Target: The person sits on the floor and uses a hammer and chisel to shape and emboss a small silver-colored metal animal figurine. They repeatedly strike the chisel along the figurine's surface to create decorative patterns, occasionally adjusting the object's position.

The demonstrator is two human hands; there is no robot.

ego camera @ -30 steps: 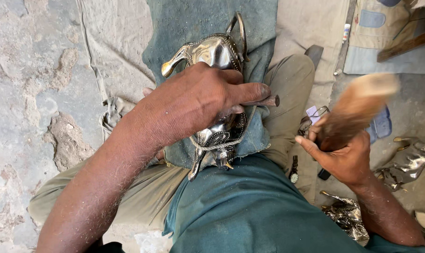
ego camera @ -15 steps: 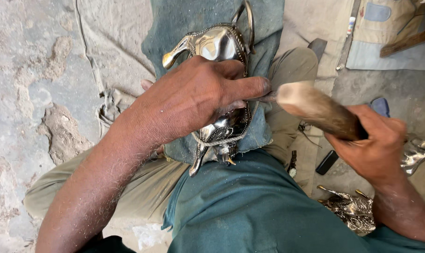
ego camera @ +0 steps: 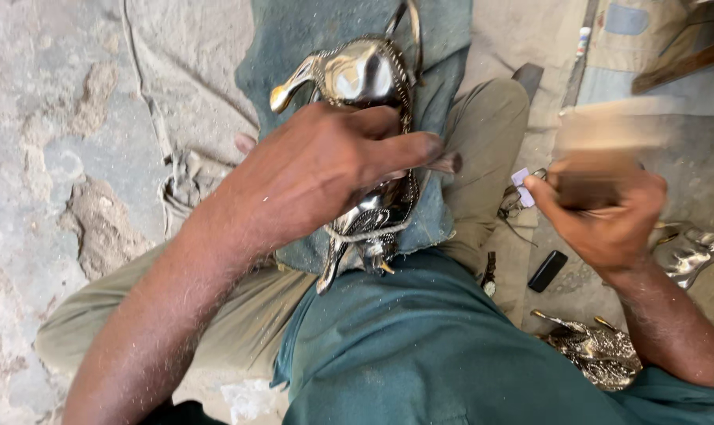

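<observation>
Across the person's lap, on a fold of blue-green cloth (ego camera: 443,47) over the knee, lies a shiny metal bird figure (ego camera: 357,75), beak pointing left and legs toward the body. The left hand (ego camera: 325,169) is spread flat over its middle, fingers pressed down and forefinger stretched right along a thin metal rod (ego camera: 449,164) that sticks out just past the fingertip. The right hand (ego camera: 609,212) is closed around the dark handle of a wooden mallet (ego camera: 613,126), raised and blurred, well to the right of the figure.

The work in hand looks like striking or tapping the figure while it is pinned. To do it well, the left hand should bear firmly so the piece cannot roll on the cloth, with the forefinger kept low and off the line of the blow. The mallet wants to land squarely on the rod or the metal, not glancing, since the polished surface would mark easily. Short, controlled strokes suit better than wide ones.

More metal figures (ego camera: 601,350) lie on the floor (ego camera: 50,157) by the right elbow, and a small dark flat object (ego camera: 547,270) rests near the right knee.
</observation>
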